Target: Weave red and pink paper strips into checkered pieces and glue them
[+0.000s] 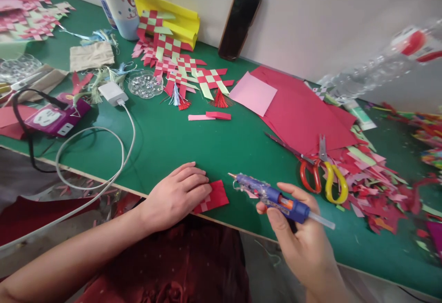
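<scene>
My left hand (pixel 184 190) lies flat near the table's front edge, fingers over a small red woven paper piece (pixel 219 192). Part of that piece is hidden beneath the fingers. My right hand (pixel 304 234) is closed around a blue pen-shaped hot glue gun (pixel 264 191), whose tip points left towards the red piece. A clear glue stick (pixel 322 220) sticks out of its back end. Strings of dried glue cling to the front of the tool. Beyond the hands lie two short paper strips, a pink one (pixel 201 117) and a red one (pixel 218 115).
Red-handled scissors (pixel 311 174) and yellow-handled scissors (pixel 334 181) lie right, beside paper scraps (pixel 376 197). Red sheets (pixel 304 109) stand behind them. Woven paper fish (pixel 210 79), a bead box (pixel 145 84), a phone (pixel 240 22), a charger cable (pixel 129 155) and a power strip (pixel 57 114) surround the work area.
</scene>
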`<action>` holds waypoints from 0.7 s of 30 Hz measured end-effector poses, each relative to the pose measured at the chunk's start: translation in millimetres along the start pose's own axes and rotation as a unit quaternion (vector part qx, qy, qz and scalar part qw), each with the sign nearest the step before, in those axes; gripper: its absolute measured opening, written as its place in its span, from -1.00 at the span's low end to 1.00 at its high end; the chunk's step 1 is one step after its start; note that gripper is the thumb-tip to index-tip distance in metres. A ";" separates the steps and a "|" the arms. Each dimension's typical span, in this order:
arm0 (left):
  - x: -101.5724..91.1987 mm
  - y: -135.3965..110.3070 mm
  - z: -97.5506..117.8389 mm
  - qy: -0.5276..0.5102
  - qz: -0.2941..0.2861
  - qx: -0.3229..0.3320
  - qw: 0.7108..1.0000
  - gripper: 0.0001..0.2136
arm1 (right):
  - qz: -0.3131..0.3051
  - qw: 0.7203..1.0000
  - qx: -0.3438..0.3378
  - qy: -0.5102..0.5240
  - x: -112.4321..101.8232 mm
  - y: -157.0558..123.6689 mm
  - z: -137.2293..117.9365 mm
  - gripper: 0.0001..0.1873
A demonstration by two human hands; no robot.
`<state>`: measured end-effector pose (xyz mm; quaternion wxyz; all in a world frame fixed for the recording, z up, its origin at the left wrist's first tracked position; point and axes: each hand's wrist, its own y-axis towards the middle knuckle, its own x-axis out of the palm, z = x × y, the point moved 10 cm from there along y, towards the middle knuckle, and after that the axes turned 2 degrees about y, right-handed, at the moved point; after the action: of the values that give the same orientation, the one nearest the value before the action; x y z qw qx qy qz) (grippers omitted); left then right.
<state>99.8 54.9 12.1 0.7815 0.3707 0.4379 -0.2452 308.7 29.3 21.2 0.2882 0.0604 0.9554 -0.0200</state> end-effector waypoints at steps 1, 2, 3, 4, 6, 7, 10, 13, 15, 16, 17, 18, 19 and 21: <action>-0.9 -0.5 0.5 0.002 0.006 0.002 1.000 -0.77 | 0.012 1.000 0.002 0.018 -2.9 0.0 0.5 -0.58; -1.7 -0.9 1.0 0.004 0.012 0.004 1.000 -0.76 | 0.026 0.999 0.000 0.031 -6.1 -0.3 0.7 -0.57; -2.1 -1.4 1.5 0.007 0.017 0.007 1.000 -0.75 | 0.042 0.998 -0.005 0.038 -9.9 -0.9 0.8 -0.55; -2.3 -1.7 2.0 0.010 0.020 0.009 1.000 -0.75 | 0.061 0.997 -0.012 0.036 -14.4 -1.9 1.0 -0.53; -1.9 -1.7 3.0 0.017 0.021 0.014 1.000 -0.74 | 0.102 0.994 -0.034 0.006 -25.6 -4.4 1.7 -0.45; -1.7 -1.4 3.5 0.019 0.019 0.015 1.000 -0.74 | 0.120 0.991 -0.048 -0.022 -31.4 -5.8 1.9 -0.41; -2.8 0.3 4.7 0.023 0.017 0.018 0.999 -0.74 | 0.154 0.969 -0.111 -0.159 -44.8 -9.1 -1.8 -0.33; -3.3 1.6 4.6 0.025 0.011 0.015 1.000 -0.74 | 0.135 0.921 -0.164 -0.326 -41.9 -7.9 -2.5 -0.34; -1.7 1.7 3.9 0.025 0.000 0.011 1.000 -0.74 | 0.115 0.895 -0.172 -0.394 -36.6 -5.1 4.1 -0.37; -0.7 1.5 3.6 0.025 -0.005 0.009 1.000 -0.74 | 0.107 0.889 -0.170 -0.412 -34.5 -3.7 8.5 -0.39; 0.4 1.3 3.5 0.024 -0.009 0.009 1.000 -0.74 | 0.103 0.885 -0.167 -0.423 -33.2 -2.6 13.0 -0.40; 1.4 1.0 3.4 0.025 -0.011 0.009 1.000 -0.74 | 0.099 0.883 -0.164 -0.428 -32.4 -1.8 17.2 -0.40; 2.0 0.8 3.2 0.027 -0.011 0.007 1.000 -0.74 | 0.091 0.884 -0.163 -0.429 -31.7 -1.3 20.7 -0.39; 1.6 0.8 1.5 0.030 -0.003 -0.003 1.000 -0.76 | 0.071 0.889 -0.166 -0.422 -32.0 -1.6 24.0 -0.34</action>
<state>101.9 54.1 11.5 0.7683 0.3743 0.4627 -0.2355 348.1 22.7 18.9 0.6704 0.0657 0.7266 0.1356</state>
